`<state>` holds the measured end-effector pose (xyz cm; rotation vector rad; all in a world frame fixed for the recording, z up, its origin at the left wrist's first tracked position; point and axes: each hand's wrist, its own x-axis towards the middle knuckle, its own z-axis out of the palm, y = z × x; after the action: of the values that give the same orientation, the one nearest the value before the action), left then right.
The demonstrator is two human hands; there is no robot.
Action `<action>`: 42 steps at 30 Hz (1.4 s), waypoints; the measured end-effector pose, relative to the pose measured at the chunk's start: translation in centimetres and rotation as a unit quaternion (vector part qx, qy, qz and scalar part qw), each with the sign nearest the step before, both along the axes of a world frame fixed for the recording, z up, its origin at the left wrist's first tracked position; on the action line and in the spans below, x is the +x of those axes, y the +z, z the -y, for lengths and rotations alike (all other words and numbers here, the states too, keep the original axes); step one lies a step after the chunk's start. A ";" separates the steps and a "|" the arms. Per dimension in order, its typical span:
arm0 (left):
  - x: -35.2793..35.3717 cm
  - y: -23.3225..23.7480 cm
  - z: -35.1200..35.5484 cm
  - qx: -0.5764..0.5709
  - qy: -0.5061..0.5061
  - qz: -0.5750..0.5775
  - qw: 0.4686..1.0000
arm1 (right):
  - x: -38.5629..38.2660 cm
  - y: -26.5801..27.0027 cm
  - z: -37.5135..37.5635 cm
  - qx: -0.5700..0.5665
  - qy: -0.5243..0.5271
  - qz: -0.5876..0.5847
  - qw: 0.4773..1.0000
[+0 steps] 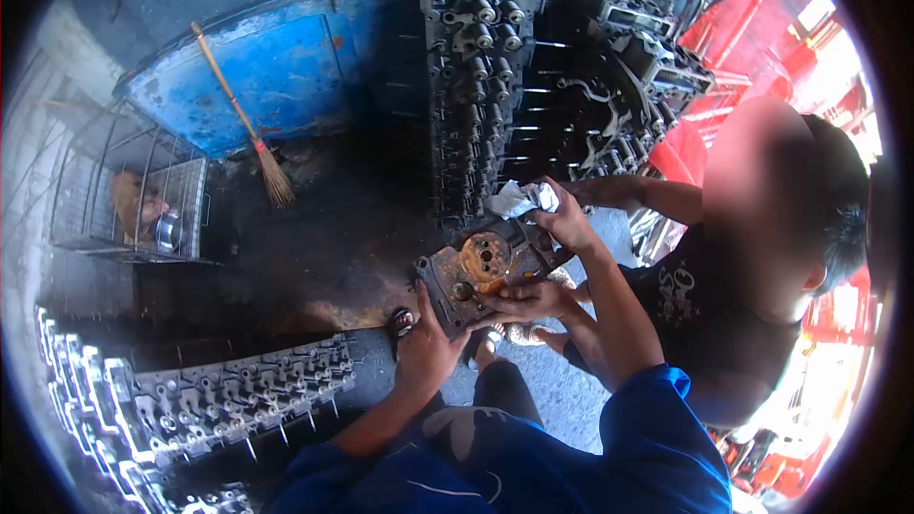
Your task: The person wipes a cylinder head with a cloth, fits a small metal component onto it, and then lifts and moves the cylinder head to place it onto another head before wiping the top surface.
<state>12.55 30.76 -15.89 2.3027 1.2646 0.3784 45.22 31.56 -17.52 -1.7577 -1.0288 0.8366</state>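
Observation:
A greasy metal engine part (447, 271), with a rusty orange round patch and several holes in its face, is held up in front of me. My left hand (430, 352) grips its near left corner, fingers along the edge. In my right hand (566, 221) is a crumpled white cloth (524, 199), at the part's far right edge. A co-worker's hand (526, 302) supports the part's near right side, passing beneath my right forearm. The co-worker's other arm (647, 195) reaches in behind my right hand, its fingers mostly hidden.
The co-worker (685, 314) stands close on my right. Beyond the part, a long cylinder head (476, 67) stands with other engine pieces (638, 48). More cylinder heads (228, 390) lie at lower left. A wire cage (143, 190) with an animal and a broom (233, 105) are at left.

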 end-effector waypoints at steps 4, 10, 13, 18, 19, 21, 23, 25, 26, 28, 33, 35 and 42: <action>4.0 1.9 1.3 -0.072 0.006 -0.024 0.997 | 3.0 0.9 1.0 -0.028 -0.012 -0.028 0.999; 11.4 2.3 1.7 -0.024 -0.041 -0.039 0.998 | 10.4 -0.7 4.3 0.045 -0.065 -0.031 0.996; 13.3 3.9 -0.1 -0.085 -0.092 -0.104 0.987 | 11.9 -0.9 6.7 0.055 -0.100 -0.084 0.990; 14.1 3.3 -7.5 -0.101 -0.135 -0.145 0.975 | 10.7 -3.6 7.1 0.108 -0.206 -0.042 0.972; 13.8 3.1 -9.1 -0.082 -0.162 -0.131 0.975 | 9.0 -2.1 6.7 0.080 -0.233 -0.027 0.969; 13.1 2.1 -11.9 -0.045 -0.202 -0.096 0.973 | 6.4 0.3 5.4 0.033 -0.290 0.039 0.956; 11.9 1.1 -12.8 -0.018 -0.212 -0.072 0.974 | 6.4 -2.4 4.7 0.022 -0.318 0.123 0.940; 10.2 -0.3 -12.6 0.023 -0.212 -0.031 0.976 | 4.4 0.0 4.1 0.010 -0.285 0.121 0.951; 9.4 -0.2 -11.7 0.008 -0.215 -0.036 0.976 | 3.4 1.3 3.9 0.002 -0.279 0.133 0.951; 8.7 1.6 -10.7 -0.080 -0.150 -0.107 0.980 | 2.9 3.3 2.9 -0.026 -0.247 0.070 0.966; 7.7 1.0 -7.7 -0.073 -0.087 -0.068 0.991 | 3.4 3.2 -1.2 -0.023 -0.141 0.281 0.949; 8.5 1.0 -6.6 -0.046 -0.066 -0.035 0.996 | 2.6 5.6 -3.2 -0.109 -0.080 0.370 0.919; 12.7 1.8 -5.5 -0.053 -0.018 -0.048 0.997 | 6.1 3.8 -3.1 -0.039 -0.084 0.422 0.902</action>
<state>25.27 36.22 -14.12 2.2750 1.2560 0.1854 51.34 34.67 -13.73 -2.3009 -1.3550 -0.0449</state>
